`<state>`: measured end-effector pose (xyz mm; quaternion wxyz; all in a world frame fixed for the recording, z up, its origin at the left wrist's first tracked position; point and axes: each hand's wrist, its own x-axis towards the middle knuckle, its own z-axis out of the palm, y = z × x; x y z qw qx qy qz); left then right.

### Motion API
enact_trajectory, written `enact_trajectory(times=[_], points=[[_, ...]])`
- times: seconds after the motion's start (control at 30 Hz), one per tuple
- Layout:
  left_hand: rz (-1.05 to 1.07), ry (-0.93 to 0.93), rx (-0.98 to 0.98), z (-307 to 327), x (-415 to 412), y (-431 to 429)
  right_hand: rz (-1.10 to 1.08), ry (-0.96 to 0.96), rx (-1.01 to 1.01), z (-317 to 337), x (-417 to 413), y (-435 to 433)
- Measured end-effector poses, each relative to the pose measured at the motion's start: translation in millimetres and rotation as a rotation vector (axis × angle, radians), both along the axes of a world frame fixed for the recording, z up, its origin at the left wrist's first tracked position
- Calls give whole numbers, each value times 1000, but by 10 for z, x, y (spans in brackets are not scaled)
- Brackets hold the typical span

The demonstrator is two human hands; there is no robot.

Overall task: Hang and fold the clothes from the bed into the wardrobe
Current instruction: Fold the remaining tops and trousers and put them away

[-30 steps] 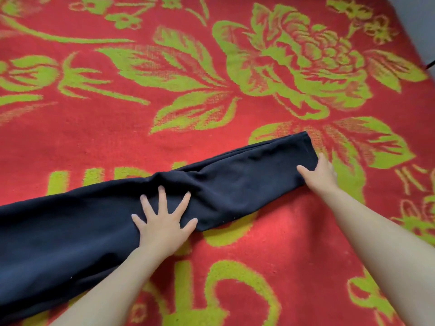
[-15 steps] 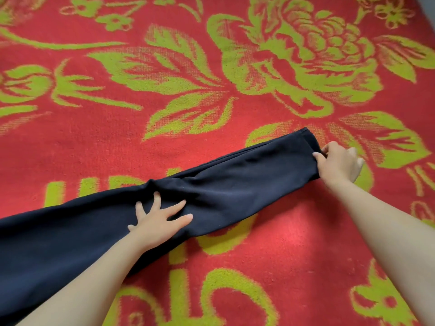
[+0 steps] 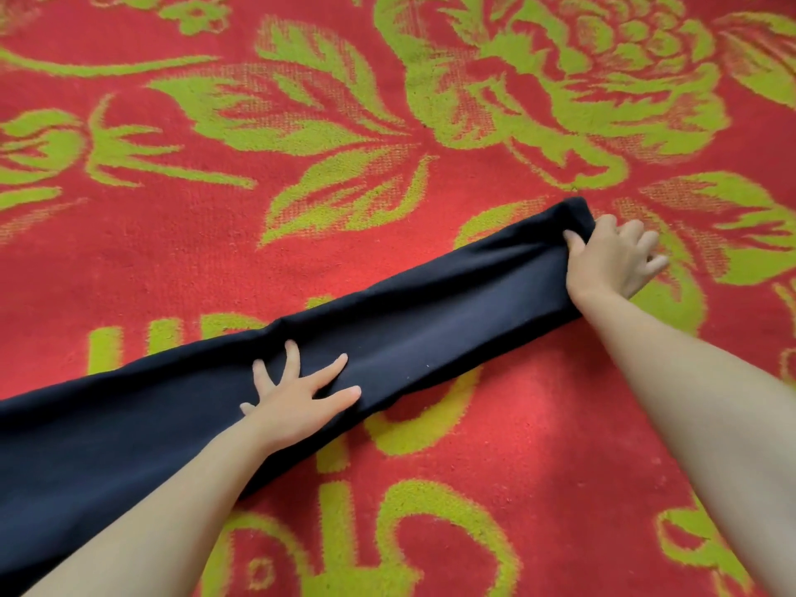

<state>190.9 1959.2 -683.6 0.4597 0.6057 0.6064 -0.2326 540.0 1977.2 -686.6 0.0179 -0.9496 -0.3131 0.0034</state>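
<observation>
A long dark navy garment (image 3: 430, 321), folded lengthwise into a narrow strip, lies slanted across the bed from lower left to upper right. My left hand (image 3: 297, 394) presses flat on its middle with fingers spread. My right hand (image 3: 611, 260) holds the far right end of the strip. Its thumb lies on top of the cloth and its fingers reach past the hem, where the fabric bunches slightly.
A red blanket with large green flowers and leaves (image 3: 387, 144) covers the whole bed surface. No other clothes, hangers or wardrobe are in view.
My right hand moved from beside the hem onto the end of the strip and took hold of it. My left hand stays pressed on the middle, and the garment now lies straighter.
</observation>
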Motion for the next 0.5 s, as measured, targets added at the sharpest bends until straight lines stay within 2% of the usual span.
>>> enact_trajectory(times=[0.07, 0.1, 0.13, 0.2, 0.27, 0.3, 0.37, 0.5], points=[[-59, 41, 55, -63, 44, -61, -162, 98, 38, -28, -105, -40], [-107, 88, 104, -127, 50, -118, -136, 112, 46, -53, -211, -50], [-158, 144, 166, -181, 70, -186, -7, 80, 48, -78, -340, -87], [-199, 221, 321, -346, 96, -359, 424, -25, 118, -162, -671, -208], [-191, 224, 476, -442, 131, -450, 761, -96, 65, -365, -928, -411], [-165, 190, 522, -476, 128, -457, 845, -90, -6, -480, -994, -494], [-177, 126, 558, -510, 113, -437, 834, 13, -106, -610, -994, -583], [-177, 186, 556, -581, 132, -436, 753, 157, -204, -642, -980, -531]])
